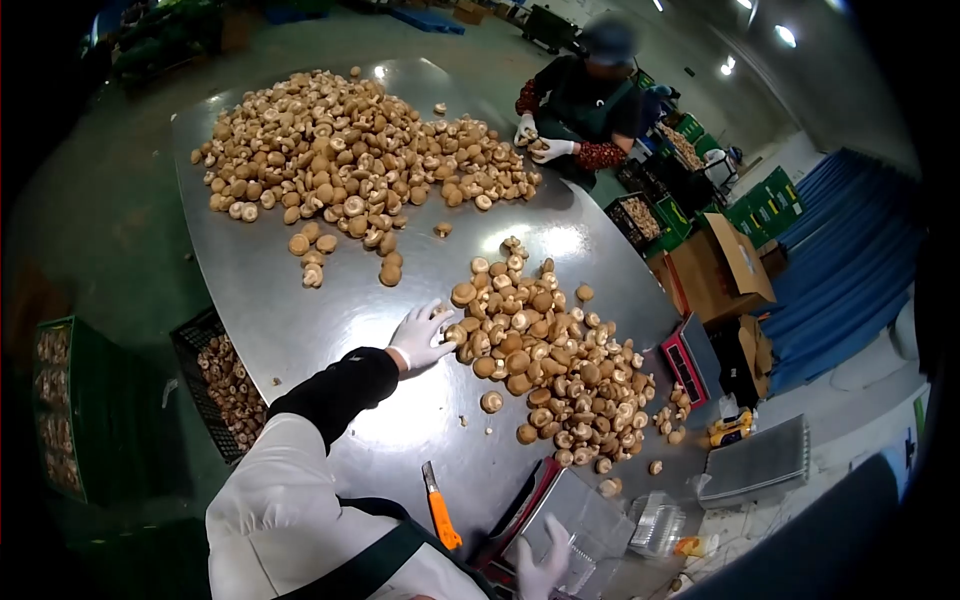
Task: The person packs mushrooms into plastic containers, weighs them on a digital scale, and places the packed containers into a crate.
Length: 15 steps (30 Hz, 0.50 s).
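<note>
My left hand (422,336), in a white glove, reaches to the left edge of the nearer pile of brown mushrooms (560,350). Its fingers curl round a mushroom (455,334) at the pile's edge. Low in the view, my right hand (542,562), also gloved in white, is raised with thumb and fingers apart and nothing in it. Close by it are a scale with a red edge (535,492) and clear plastic trays (658,524). An orange box cutter (440,512) lies on the metal table (400,425), its blade out.
A larger mushroom heap (330,150) covers the table's far end, where a co-worker (590,110) in white gloves handles mushrooms. A black crate of mushrooms (228,385) stands below the left edge. To the right are another red scale (686,362), a cardboard box (715,270) and stacked clear trays (755,462).
</note>
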Tool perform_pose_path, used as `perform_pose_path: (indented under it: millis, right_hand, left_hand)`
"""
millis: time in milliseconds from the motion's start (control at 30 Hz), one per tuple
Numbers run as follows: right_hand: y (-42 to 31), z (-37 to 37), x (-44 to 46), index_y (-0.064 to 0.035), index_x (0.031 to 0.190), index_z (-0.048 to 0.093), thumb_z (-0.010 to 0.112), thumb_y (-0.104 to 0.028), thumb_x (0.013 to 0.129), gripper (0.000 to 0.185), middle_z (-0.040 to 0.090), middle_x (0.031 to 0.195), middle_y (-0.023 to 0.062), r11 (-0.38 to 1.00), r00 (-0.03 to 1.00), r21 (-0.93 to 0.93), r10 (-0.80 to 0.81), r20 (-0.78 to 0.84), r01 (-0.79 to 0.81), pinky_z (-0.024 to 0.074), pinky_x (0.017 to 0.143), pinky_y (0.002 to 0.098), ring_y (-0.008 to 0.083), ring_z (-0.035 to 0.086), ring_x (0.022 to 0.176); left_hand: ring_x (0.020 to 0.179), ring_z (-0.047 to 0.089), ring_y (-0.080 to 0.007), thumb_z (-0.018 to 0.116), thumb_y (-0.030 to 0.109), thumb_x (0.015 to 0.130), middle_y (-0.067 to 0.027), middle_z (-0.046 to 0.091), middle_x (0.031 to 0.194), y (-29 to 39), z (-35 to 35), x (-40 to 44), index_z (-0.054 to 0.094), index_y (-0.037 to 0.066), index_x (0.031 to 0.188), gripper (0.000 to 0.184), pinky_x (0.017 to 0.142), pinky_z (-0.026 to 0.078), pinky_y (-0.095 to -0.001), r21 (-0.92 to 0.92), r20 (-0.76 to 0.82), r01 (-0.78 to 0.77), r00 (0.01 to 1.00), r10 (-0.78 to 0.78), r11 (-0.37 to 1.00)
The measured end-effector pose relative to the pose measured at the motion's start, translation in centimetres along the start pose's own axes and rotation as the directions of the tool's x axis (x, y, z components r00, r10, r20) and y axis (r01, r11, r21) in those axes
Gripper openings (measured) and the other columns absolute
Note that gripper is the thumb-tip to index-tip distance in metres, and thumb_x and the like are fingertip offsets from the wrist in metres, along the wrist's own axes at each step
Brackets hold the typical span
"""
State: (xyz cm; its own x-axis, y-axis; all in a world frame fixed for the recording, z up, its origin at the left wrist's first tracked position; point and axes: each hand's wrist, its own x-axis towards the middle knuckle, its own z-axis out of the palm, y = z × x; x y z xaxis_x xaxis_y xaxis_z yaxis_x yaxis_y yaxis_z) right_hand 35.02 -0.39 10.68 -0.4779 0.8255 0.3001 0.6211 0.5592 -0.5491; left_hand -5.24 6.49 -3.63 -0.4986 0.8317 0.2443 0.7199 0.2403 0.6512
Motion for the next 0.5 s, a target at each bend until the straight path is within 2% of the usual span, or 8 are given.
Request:
perform_pose_path:
  millis: [33,100,200,267,300,400,433,500]
  right_hand:
    - [-0.7,2.6,2.0,0.0010,0.114,0.053,0.067,0.000,0.066,0.050,0.056,0.111,0.0139,0.991,0.999,0.136,-0.001,0.040,-0.005,0.0385,0.094,0.0345,0.0267,0.052,0.107]
    - [0.7,8.2,5.4,-0.0008,0.119,0.050,0.068,-0.003,0.069,0.053,0.052,0.118,0.0125,0.960,0.994,0.280,-0.021,0.108,-0.010,0.0390,0.093,0.0318,0.0247,0.050,0.108]
    - [1.6,13.0,11.6,-0.0004,0.119,0.049,0.071,-0.014,0.073,0.053,0.049,0.119,0.0148,0.953,0.989,0.300,-0.015,0.149,-0.031,0.0364,0.096,0.0348,0.0282,0.047,0.113]
    - [3.4,15.2,16.0,-0.0001,0.119,0.049,0.072,-0.015,0.071,0.055,0.050,0.118,0.0153,0.967,0.996,0.256,-0.035,0.085,0.012,0.0363,0.096,0.0348,0.0284,0.047,0.112]
    - [4.3,16.0,18.2,-0.0001,0.119,0.049,0.073,-0.017,0.070,0.057,0.049,0.119,0.0163,0.975,0.998,0.223,-0.035,0.055,0.022,0.0359,0.097,0.0357,0.0295,0.046,0.113]
    - [6.8,17.7,23.9,-0.0010,0.122,0.047,0.075,-0.025,0.068,0.066,0.044,0.123,0.0202,0.999,1.000,0.052,-0.005,0.017,0.004,0.0341,0.099,0.0391,0.0337,0.041,0.117]
    - [7.4,18.6,25.4,-0.0017,0.127,0.044,0.076,-0.031,0.065,0.076,0.038,0.131,0.0229,0.999,0.999,0.029,0.044,0.030,-0.045,0.0316,0.101,0.0406,0.0363,0.037,0.121]
    - [8.0,19.9,27.5,-0.0091,0.136,0.034,0.075,-0.044,0.063,0.091,0.030,0.138,0.0227,0.985,0.991,-0.167,0.053,0.121,-0.032,0.0267,0.102,0.0480,0.0422,0.029,0.126]
  left_hand:
    - [0.126,0.028,-0.0392,0.058,0.048,0.075,-0.0171,0.029,0.139,-0.4,0.2,1.3,0.041,0.016,0.131,0.066,0.104,0.027,-0.0442,0.041,0.051,-0.017,0.999,0.015,0.999]
    - [0.128,0.024,-0.0411,0.060,0.056,0.070,-0.0178,0.026,0.140,-1.0,0.3,3.5,0.037,0.017,0.134,0.078,0.105,0.024,-0.0465,0.106,0.153,-0.095,0.985,0.078,0.990]
    - [0.130,0.019,-0.0426,0.063,0.063,0.064,-0.0192,0.020,0.143,-1.8,0.7,6.5,0.029,0.021,0.138,0.092,0.106,0.020,-0.0481,0.175,0.279,-0.171,0.953,0.118,0.970]
    - [0.131,0.016,-0.0447,0.066,0.068,0.057,-0.0210,0.015,0.144,-2.0,0.6,8.2,0.024,0.024,0.141,0.104,0.106,0.019,-0.0507,0.213,0.347,-0.182,0.933,0.099,0.960]
    - [0.131,0.015,-0.0458,0.068,0.070,0.053,-0.0257,0.012,0.144,-2.5,0.9,9.1,0.019,0.028,0.142,0.111,0.106,0.018,-0.0505,0.196,0.392,-0.186,0.915,0.097,0.963]
    - [0.130,0.017,-0.0462,0.069,0.070,0.051,-0.0297,0.011,0.142,-2.2,1.5,10.5,0.019,0.029,0.142,0.112,0.106,0.018,-0.0503,0.161,0.491,-0.199,0.866,0.097,0.967]
    - [0.128,0.020,-0.0466,0.071,0.069,0.049,-0.0320,0.014,0.140,-2.5,2.2,10.7,0.019,0.029,0.143,0.114,0.106,0.019,-0.0496,0.127,0.464,-0.234,0.873,0.151,0.964]
    - [0.119,0.035,-0.0428,0.074,0.065,0.047,-0.0281,0.025,0.134,-2.2,2.1,10.7,0.025,0.028,0.140,0.111,0.099,0.032,-0.0446,0.025,0.454,-0.300,0.853,0.257,0.954]
